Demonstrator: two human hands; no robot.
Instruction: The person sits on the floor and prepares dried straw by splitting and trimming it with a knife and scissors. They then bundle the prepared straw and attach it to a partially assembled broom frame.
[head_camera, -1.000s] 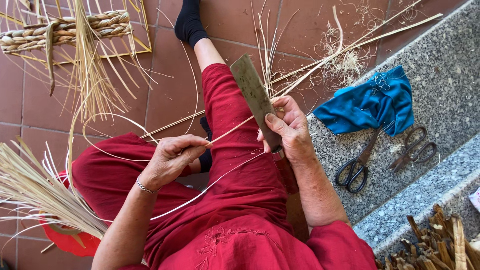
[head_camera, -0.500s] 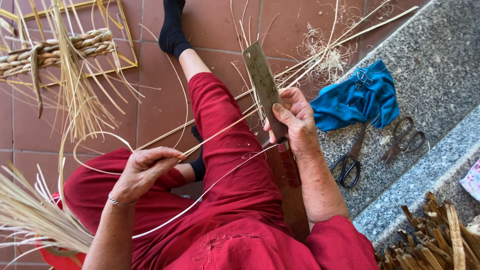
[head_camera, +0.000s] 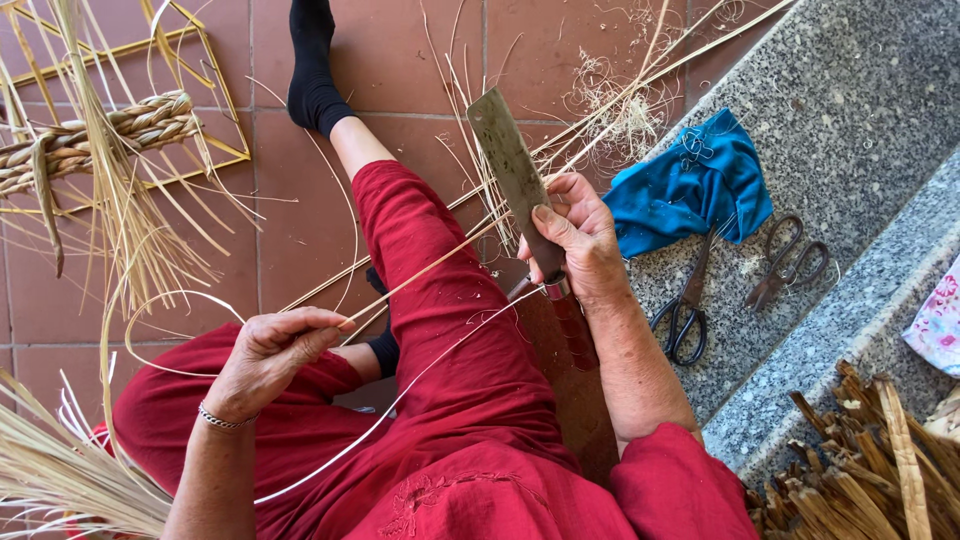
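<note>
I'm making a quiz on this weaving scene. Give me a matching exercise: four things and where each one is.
Things:
1. Blade
2. Strip
3. Scissors
4. Cloth

Places:
A. pinched in the left hand
B. on the stone step, handles nearest the person
C. crumpled on the step, beside the scissors
D. held in the right hand

Pairs: 1-D, 2-A, 3-B, 4-C

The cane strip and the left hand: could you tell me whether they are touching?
Touching: the head view shows the left hand pinching the cane strip between thumb and fingertips.
</note>
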